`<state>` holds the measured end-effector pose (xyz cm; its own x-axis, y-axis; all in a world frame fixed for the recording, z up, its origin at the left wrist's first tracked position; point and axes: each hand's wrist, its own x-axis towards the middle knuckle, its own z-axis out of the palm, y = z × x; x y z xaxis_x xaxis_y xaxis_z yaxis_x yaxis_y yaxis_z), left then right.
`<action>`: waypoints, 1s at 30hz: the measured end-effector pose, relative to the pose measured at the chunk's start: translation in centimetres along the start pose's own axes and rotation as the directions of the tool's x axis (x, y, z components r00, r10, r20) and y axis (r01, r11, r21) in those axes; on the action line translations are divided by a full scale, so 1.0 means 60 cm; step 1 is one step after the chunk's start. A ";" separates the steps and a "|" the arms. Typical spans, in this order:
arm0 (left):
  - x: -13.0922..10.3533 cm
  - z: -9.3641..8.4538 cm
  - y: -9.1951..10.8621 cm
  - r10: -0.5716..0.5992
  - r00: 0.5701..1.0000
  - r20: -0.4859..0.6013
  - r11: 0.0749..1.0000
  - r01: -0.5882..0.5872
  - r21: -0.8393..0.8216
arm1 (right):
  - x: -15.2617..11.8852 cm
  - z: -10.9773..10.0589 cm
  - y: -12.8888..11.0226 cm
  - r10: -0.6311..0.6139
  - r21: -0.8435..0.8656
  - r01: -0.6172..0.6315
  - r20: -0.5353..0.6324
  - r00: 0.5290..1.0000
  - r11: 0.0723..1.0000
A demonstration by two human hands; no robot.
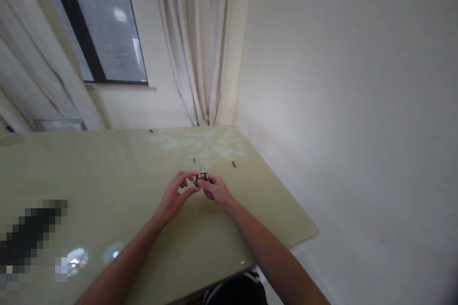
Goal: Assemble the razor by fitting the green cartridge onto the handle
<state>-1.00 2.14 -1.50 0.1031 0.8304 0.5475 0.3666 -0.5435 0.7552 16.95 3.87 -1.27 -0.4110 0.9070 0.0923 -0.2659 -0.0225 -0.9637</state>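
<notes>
Above the table, my two hands meet at a small black-and-white object (203, 175), too small in view to name its kind. My right hand (219, 194) is closed on it from the right, thumb on the near side. From the left, my left hand (173, 197) pinches its dark edge between thumb and forefinger, the other fingers curled. A thin white strip (197, 166) rises just behind the object; I cannot tell whether it is attached. The strip's far end meets a small dark piece (194, 159). My fingers partly hide the object.
The pale glossy table (279, 209) has its right edge beside a white wall (350, 105). Small dark pieces lie at the right (234, 164) and near the back edge (150, 131). A pixelated dark shape (32, 233) is at the left. Curtains (196, 33) hang behind.
</notes>
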 end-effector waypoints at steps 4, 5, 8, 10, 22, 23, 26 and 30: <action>0.001 -0.007 0.007 -0.035 0.999 0.032 0.997 0.037 -0.068 | 0.000 0.001 0.002 0.000 0.006 0.000 0.018 1.000 1.000; 0.002 -0.007 0.011 -0.058 0.997 0.050 0.993 0.063 -0.096 | 0.000 0.001 0.003 -0.006 -0.009 0.007 0.012 1.000 1.000; 0.003 -0.008 0.020 -0.190 0.978 0.084 0.956 0.204 -0.209 | -0.001 0.000 0.003 -0.101 -0.174 0.096 -0.018 0.995 0.980; 0.003 -0.009 0.022 -0.314 0.944 0.100 0.902 0.330 -0.280 | -0.005 -0.001 0.001 -0.239 -0.392 0.209 -0.029 0.971 0.896; -0.008 -0.011 0.013 -0.468 0.799 0.377 0.676 0.599 -0.430 | -0.026 -0.012 -0.024 -0.525 -0.806 0.456 0.218 0.822 0.378; -0.008 -0.011 0.013 -0.464 0.799 0.383 0.668 0.599 -0.441 | -0.027 -0.012 -0.024 -0.528 -0.804 0.463 0.227 0.818 0.373; -0.007 -0.013 0.015 -0.459 0.804 0.378 0.657 0.594 -0.464 | -0.028 -0.011 -0.026 -0.531 -0.784 0.464 0.207 0.822 0.413; -0.001 -0.019 0.019 -0.470 0.850 0.240 0.706 0.524 -0.475 | -0.028 -0.007 -0.033 -0.516 -0.671 0.425 0.074 0.853 0.607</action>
<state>-1.66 1.32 -0.28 0.1371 0.9903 0.0242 -0.1265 -0.0067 0.9919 18.56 2.56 0.37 -0.2784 0.7543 0.5946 0.2490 0.6546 -0.7138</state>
